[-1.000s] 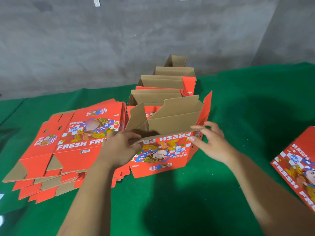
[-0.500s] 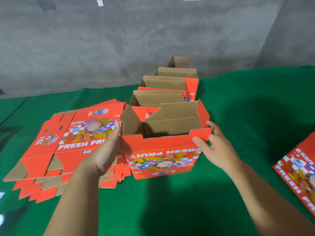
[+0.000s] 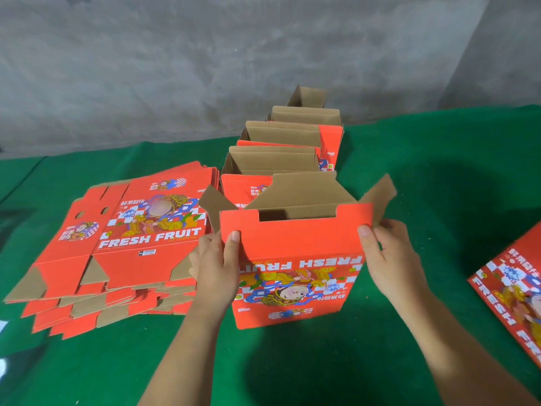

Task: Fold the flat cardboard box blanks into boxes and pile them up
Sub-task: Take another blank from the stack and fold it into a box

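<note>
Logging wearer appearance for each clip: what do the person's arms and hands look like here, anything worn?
Both forearms are bare up to the frame edge: no sleeves show. The left hand and right hand have no gloves, and no rings, watch or bands are visible. Fingernails are short and unpainted. No markings or cables show on either arm.

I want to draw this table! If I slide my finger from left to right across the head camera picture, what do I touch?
Pile of flat red cardboard box blanks → left hand → upright red cardboard box being folded → right hand → flat red printed cardboard piece at the right edge.
</note>
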Available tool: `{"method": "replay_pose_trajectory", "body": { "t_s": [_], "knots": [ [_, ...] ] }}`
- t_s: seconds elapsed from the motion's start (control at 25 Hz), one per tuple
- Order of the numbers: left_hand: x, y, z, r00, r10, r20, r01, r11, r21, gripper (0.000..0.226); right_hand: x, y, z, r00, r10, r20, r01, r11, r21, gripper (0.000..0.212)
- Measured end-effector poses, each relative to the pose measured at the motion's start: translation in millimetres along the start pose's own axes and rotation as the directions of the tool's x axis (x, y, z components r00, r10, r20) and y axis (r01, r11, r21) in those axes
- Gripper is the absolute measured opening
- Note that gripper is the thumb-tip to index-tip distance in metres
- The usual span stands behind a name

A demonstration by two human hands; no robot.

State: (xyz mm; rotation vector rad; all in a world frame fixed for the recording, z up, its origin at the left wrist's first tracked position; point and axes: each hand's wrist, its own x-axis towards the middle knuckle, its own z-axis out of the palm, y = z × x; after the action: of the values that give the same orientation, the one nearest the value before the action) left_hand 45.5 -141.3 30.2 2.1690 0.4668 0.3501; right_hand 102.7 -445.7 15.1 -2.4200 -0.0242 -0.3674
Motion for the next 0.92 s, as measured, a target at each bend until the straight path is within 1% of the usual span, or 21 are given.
{"method": "replay_pose_trajectory", "body": {
  "t_s": [0.04, 0.08, 0.16, 0.2, 0.24, 0.28, 0.32, 0.36, 0.4, 0.44, 0.52, 0.56, 0.6, 0.68, 0.76, 0.8, 0.84, 0.88, 0.92],
  "knots": [
    [0.6, 3.2, 2.3, 0.999, 0.026, -0.041, -0.022, 0.997, 0.075, 0.042, -1.4, -3.9, 4.1, 0.999, 0.022, -0.026, -0.02, 0.997, 0.078, 0.068],
    [0.2, 5.5, 3.5, 0.995, 0.05, -0.083, -0.039, 0.991, 0.132, 0.04, -2.4, -6.6, 9.2, 0.998, 0.049, -0.029, -0.044, 0.987, 0.155, 0.056],
    [-2.8, 8.0, 4.2, 0.988, 0.075, -0.134, -0.046, 0.977, 0.21, 0.045, -4.0, -3.9, 20.0, 0.996, 0.09, -0.006, -0.085, 0.958, 0.274, 0.031],
    [-2.3, 7.7, 3.6, 0.986, 0.068, -0.152, -0.031, 0.972, 0.231, 0.049, -3.2, -3.2, 21.3, 0.995, 0.096, 0.031, -0.101, 0.938, 0.333, 0.043],
    [-1.2, 6.5, 2.7, 0.984, 0.053, -0.169, -0.01, 0.969, 0.246, 0.053, -1.3, -2.8, 19.5, 0.992, 0.098, 0.082, -0.123, 0.915, 0.385, 0.07],
    [-0.6, 4.9, 2.2, 0.982, 0.04, -0.183, 0.008, 0.967, 0.256, 0.055, 1.1, -1.7, 16.9, 0.987, 0.097, 0.126, -0.141, 0.902, 0.409, 0.092],
    [-0.8, 3.9, 1.7, 0.98, 0.042, -0.194, 0.012, 0.964, 0.266, 0.054, 3.6, -3.3, 14.0, 0.981, 0.089, 0.17, -0.15, 0.909, 0.39, 0.105],
    [-1.6, 2.7, 2.0, 0.976, 0.064, -0.208, -0.006, 0.963, 0.268, 0.05, 5.6, -5.1, 12.4, 0.974, 0.059, 0.22, -0.138, 0.923, 0.36, 0.109],
    [-2.2, 2.2, 3.0, 0.969, 0.089, -0.23, -0.03, 0.969, 0.246, 0.047, 6.5, -5.8, 12.3, 0.966, 0.009, 0.259, -0.093, 0.945, 0.313, 0.105],
    [-2.1, 2.0, 5.0, 0.959, 0.105, -0.263, -0.053, 0.979, 0.196, 0.047, 6.0, -5.3, 13.1, 0.962, -0.05, 0.27, -0.022, 0.966, 0.257, 0.096],
    [0.2, 0.2, 6.7, 0.933, 0.131, -0.335, -0.105, 0.99, 0.096, 0.054, 0.1, -5.7, 14.5, 0.961, -0.155, 0.228, 0.122, 0.981, 0.15, 0.075],
    [2.0, -2.1, 6.1, 0.921, 0.162, -0.355, -0.138, 0.986, 0.091, 0.058, -5.2, -5.3, 15.6, 0.96, -0.187, 0.208, 0.161, 0.978, 0.134, 0.068],
    [4.3, -5.2, 4.3, 0.917, 0.201, -0.345, -0.172, 0.979, 0.113, 0.061, -10.1, -4.7, 16.0, 0.962, -0.195, 0.191, 0.169, 0.975, 0.144, 0.065],
    [8.9, -9.4, 1.1, 0.917, 0.293, -0.27, -0.239, 0.946, 0.218, 0.063, -18.6, -4.0, 17.3, 0.972, -0.184, 0.143, 0.156, 0.97, 0.189, 0.063],
    [13.7, -13.9, -0.9, 0.898, 0.412, -0.152, -0.348, 0.879, 0.327, 0.053, -23.2, -5.3, 19.2, 0.983, -0.164, 0.082, 0.143, 0.966, 0.216, 0.063],
    [16.6, -16.3, -0.8, 0.89, 0.45, -0.081, -0.407, 0.861, 0.306, 0.049, -24.2, -6.8, 20.0, 0.985, -0.155, 0.069, 0.137, 0.966, 0.221, 0.063],
    [20.2, -17.5, -2.2, 0.888, 0.459, 0.01, -0.45, 0.865, 0.222, 0.047, -25.3, -7.6, 21.5, 0.986, -0.154, 0.064, 0.136, 0.966, 0.219, 0.064],
    [24.6, -17.4, -4.5, 0.889, 0.445, 0.108, -0.454, 0.887, 0.084, 0.051, -26.3, -7.9, 22.8, 0.986, -0.155, 0.059, 0.139, 0.966, 0.217, 0.064],
    [29.2, -16.2, -6.2, 0.887, 0.415, 0.201, -0.409, 0.909, -0.076, 0.057, -26.3, -7.2, 23.2, 0.987, -0.154, 0.049, 0.14, 0.965, 0.22, 0.065]
  ]
}}
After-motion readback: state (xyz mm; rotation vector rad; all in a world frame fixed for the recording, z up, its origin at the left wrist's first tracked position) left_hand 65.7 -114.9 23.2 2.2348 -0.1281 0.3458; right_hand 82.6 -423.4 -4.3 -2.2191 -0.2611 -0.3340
